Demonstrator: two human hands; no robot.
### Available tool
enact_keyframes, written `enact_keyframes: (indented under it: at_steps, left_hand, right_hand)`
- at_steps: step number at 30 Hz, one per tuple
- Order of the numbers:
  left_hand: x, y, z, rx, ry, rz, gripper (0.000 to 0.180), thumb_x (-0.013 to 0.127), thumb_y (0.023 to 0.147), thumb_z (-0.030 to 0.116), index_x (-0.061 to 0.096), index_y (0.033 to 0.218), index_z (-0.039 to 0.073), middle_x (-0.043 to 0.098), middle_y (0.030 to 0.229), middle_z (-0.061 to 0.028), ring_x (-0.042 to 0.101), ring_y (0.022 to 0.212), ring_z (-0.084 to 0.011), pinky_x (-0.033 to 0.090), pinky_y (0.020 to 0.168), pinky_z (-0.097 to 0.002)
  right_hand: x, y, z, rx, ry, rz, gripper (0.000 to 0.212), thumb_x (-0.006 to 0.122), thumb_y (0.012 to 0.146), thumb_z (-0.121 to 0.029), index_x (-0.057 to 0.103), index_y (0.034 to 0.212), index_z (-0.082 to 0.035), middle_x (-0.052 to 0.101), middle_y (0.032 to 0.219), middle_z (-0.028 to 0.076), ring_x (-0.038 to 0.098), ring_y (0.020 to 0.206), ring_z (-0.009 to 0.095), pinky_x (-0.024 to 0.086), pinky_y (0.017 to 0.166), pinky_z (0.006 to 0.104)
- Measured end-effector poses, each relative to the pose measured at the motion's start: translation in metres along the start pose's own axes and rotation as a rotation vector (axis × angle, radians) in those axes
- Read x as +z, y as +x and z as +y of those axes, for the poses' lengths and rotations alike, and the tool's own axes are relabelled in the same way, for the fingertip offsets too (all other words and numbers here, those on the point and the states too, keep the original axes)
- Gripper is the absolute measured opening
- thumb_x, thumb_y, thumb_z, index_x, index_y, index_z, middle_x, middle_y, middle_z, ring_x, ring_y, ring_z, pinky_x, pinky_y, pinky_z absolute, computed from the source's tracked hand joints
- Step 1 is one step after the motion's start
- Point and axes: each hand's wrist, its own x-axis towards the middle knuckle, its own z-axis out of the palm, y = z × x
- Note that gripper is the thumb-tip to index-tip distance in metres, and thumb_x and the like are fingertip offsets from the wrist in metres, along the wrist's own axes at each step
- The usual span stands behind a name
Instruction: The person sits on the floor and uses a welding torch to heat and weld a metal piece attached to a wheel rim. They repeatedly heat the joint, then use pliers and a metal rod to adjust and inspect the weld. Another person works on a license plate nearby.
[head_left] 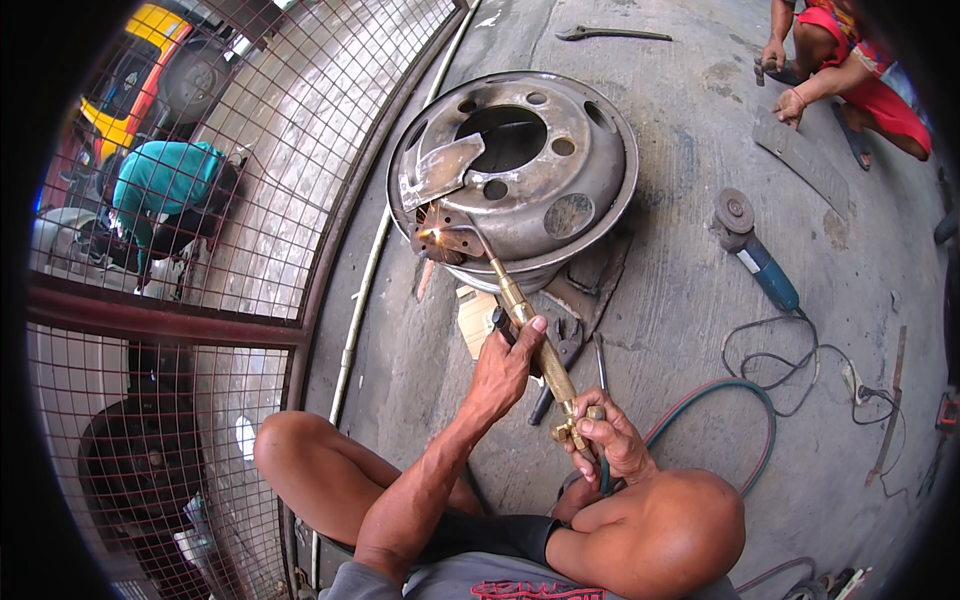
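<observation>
A brass gas torch (552,372) slants up from my lap toward a steel wheel rim (525,210) lying on the floor. My left hand (502,375) is closed around the torch's middle, its thumb along the barrel; a black-tipped piece (502,322) pokes up beside its fingers, its kind unclear. Lower down, my right hand (615,440) grips the torch's rear end by the brass valve knobs. At the bent tip, bright sparks rise from a small brown metal plate (462,238) with holes at the rim's near left edge. Another cut metal piece (440,168) rests on the rim.
An angle grinder (755,255) and its cord lie at right, near the torch hose (768,425). Pliers (570,340) lie under the torch, a wrench (612,35) far off. Another person's hand (789,107) touches a metal strip (800,160). A mesh fence (300,280) borders the left.
</observation>
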Motion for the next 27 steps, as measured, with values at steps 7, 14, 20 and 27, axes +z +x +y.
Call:
enact_keyframes:
  at_steps: [7,14,20,27]
  left_hand:
    - [0.002,-0.002,0.005,-0.008,-0.057,-0.014,0.053,0.058,0.104,0.053,0.056,0.082,0.005,0.056,0.068,-0.0026,0.054,0.062,-0.0128,0.044,0.059,-0.0320]
    - [0.000,-0.002,0.005,-0.004,-0.059,-0.008,0.052,0.058,0.104,0.052,0.057,0.082,0.005,0.056,0.067,-0.0026,0.055,0.062,-0.0129,0.044,0.059,-0.0318]
    - [0.001,-0.001,0.003,-0.001,-0.039,-0.004,0.052,0.058,0.105,0.050,0.058,0.081,0.004,0.057,0.066,-0.0034,0.056,0.061,-0.0134,0.044,0.058,-0.0320]
    - [0.002,-0.003,0.009,0.008,-0.067,-0.010,0.052,0.057,0.105,0.051,0.059,0.082,0.004,0.056,0.066,-0.0026,0.054,0.061,-0.0123,0.043,0.057,-0.0318]
  right_hand:
    - [0.000,0.000,0.000,-0.001,0.006,0.010,0.025,0.061,0.099,-0.022,0.046,0.117,-0.013,0.064,0.087,0.020,0.059,0.047,0.018,0.048,0.037,0.0291]
    - [0.000,0.001,0.001,-0.005,0.002,-0.005,0.026,0.061,0.099,-0.023,0.046,0.118,-0.013,0.064,0.088,0.019,0.059,0.048,0.018,0.048,0.037,0.0291]
    - [-0.002,0.000,0.001,0.001,-0.011,-0.002,0.027,0.061,0.099,-0.023,0.046,0.119,-0.013,0.064,0.087,0.019,0.059,0.048,0.018,0.048,0.038,0.0289]
    - [-0.001,-0.001,0.000,-0.004,0.011,-0.008,0.029,0.060,0.098,-0.021,0.046,0.121,-0.012,0.064,0.087,0.019,0.060,0.048,0.019,0.049,0.039,0.0294]
